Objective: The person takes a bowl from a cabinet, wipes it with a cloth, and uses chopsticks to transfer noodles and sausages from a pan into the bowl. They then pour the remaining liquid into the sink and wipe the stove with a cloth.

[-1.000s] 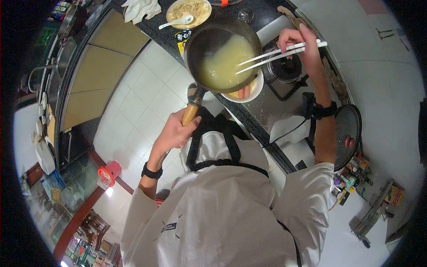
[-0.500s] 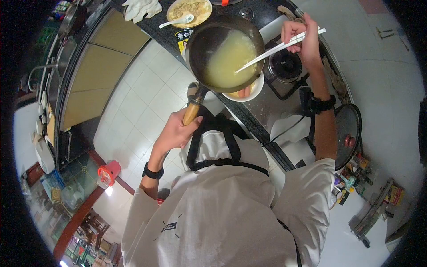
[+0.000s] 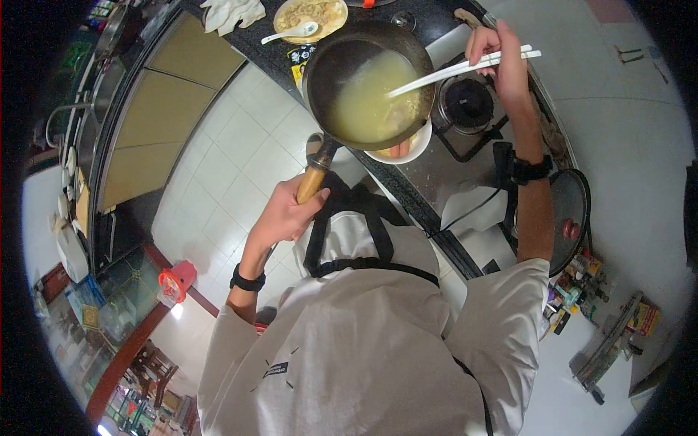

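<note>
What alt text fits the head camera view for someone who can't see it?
A person's left hand holds a dark pan of yellow broth by its wooden handle above a white bowl, while the right hand holds white chopsticks with their tips in the broth. A gas burner sits beside the bowl.

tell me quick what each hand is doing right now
left hand: closed on the handle of the pan
right hand: closed on the chopsticks, tips in the pan
</note>
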`<state>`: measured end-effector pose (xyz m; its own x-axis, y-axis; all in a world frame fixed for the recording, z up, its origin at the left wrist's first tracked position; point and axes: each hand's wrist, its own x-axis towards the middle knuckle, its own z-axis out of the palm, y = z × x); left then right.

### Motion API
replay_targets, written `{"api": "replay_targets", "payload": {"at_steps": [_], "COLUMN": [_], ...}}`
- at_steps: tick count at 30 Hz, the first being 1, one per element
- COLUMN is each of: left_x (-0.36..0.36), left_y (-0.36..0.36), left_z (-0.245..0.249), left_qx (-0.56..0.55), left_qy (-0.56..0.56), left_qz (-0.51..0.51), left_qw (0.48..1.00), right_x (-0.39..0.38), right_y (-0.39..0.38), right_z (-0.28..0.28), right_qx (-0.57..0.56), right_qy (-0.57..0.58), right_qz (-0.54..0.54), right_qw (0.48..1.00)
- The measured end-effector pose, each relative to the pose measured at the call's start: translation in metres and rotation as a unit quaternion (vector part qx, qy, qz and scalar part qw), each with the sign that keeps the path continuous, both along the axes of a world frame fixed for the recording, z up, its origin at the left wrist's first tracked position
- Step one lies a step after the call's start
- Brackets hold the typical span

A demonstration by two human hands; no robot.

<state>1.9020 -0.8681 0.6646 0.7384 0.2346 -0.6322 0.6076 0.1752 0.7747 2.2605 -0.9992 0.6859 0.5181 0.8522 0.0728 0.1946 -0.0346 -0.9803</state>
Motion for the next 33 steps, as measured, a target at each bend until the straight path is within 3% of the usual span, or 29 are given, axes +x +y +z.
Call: {"api": "replay_targets", "payload": {"at_steps": [4,16,18,33], "left_x": [0.001,0.001,0.002,-0.002], "left_y": [0.0,-0.002,-0.002,0.004], "left_z": [0.003,-0.003,0.0,-0.008], "left_qx": [0.005,0.019,0.024,0.033], "left_qy": [0.002,-0.022,-0.015,-0.002], "left_qz": [0.003,-0.009,0.003,0.006], "left_qw": [1.0,1.0,1.0,0.999], "right_x": [-0.007,-0.012,-0.011,0.0], "right_y": [0.008,0.016,0.014,0.004], "right_z": [-0.001,-0.019,-0.02,-0.043], "right_qx": [0.022,-0.019,-0.047,0.005], "right_qy": [-0.047,0.049,0.045,0.149], "right_qz": [0.0,0.008,0.049,0.038], "right_qw": [0.999,0.999,0.997,0.988]}}
